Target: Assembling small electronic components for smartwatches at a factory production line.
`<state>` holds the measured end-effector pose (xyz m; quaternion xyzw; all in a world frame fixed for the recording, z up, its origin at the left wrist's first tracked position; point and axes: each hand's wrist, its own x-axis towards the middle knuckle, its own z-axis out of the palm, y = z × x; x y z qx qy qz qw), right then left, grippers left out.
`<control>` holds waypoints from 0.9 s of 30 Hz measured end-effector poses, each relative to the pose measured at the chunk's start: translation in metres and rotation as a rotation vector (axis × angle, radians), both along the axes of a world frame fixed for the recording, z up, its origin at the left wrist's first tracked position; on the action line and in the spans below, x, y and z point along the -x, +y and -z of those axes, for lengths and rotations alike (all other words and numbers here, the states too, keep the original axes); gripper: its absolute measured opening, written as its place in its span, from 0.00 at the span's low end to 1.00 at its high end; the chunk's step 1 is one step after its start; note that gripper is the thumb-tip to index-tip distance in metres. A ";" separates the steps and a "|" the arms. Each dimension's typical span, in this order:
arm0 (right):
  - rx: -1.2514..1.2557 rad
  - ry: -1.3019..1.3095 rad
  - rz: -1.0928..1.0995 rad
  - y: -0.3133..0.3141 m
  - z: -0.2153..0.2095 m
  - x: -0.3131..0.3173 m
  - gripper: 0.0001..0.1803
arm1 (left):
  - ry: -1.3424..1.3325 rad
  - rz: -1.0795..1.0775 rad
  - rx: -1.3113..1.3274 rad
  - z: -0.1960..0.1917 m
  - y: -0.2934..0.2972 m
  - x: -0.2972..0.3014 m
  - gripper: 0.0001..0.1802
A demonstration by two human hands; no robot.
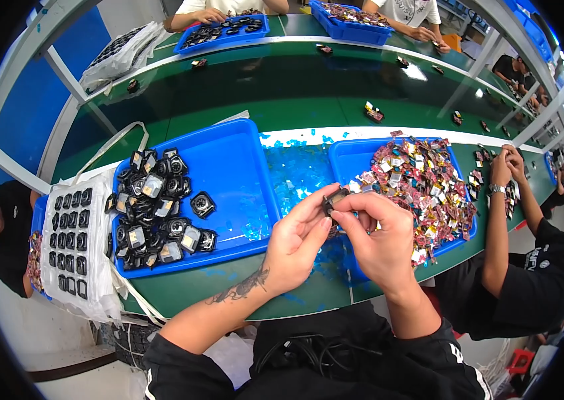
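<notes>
Green worktop (242, 107) below you: both hands, left (295, 243) and right (378, 240), meet pinching 1 small dark part (335, 198) between 2 blue trays, fingertips up

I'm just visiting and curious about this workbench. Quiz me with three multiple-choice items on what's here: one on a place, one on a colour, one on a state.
1. Where does the pile of black parts lie?
A. in the left tray
B. in the right tray
C. on the bare belt

2. What colour are the trays?
A. red
B. blue
C. yellow

3. How is the small dark part held?
A. by the left hand alone
B. lying loose on the bench
C. between both hands

Answers:
1 A: the black pile fills the left side of the left tray.
2 B: both tray walls show blue.
3 C: left hand and right hand both pinch it above the bench.
</notes>
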<state>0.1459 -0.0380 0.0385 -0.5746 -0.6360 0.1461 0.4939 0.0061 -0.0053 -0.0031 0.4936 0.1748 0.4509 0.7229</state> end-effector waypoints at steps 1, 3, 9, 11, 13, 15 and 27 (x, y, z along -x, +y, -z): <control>-0.004 0.008 0.002 0.000 0.001 0.000 0.05 | 0.006 -0.003 0.012 -0.001 -0.001 0.000 0.26; 0.008 0.021 0.004 0.000 0.001 0.000 0.05 | 0.014 -0.010 0.026 0.000 -0.001 0.000 0.26; 0.039 0.104 0.006 0.000 0.004 0.001 0.05 | -0.024 0.019 0.008 0.002 0.000 0.000 0.26; 0.052 0.102 0.014 0.001 0.003 0.001 0.06 | -0.020 0.012 0.008 0.004 0.000 0.000 0.26; 0.049 0.091 0.017 0.001 0.003 0.002 0.05 | -0.019 0.009 0.008 0.005 -0.001 0.000 0.26; 0.045 0.079 0.021 0.002 0.002 0.001 0.05 | 0.019 0.011 0.019 0.004 -0.003 0.001 0.26; 0.064 0.127 -0.023 -0.001 0.001 -0.008 0.19 | 0.102 -0.001 -0.090 -0.012 -0.008 0.005 0.25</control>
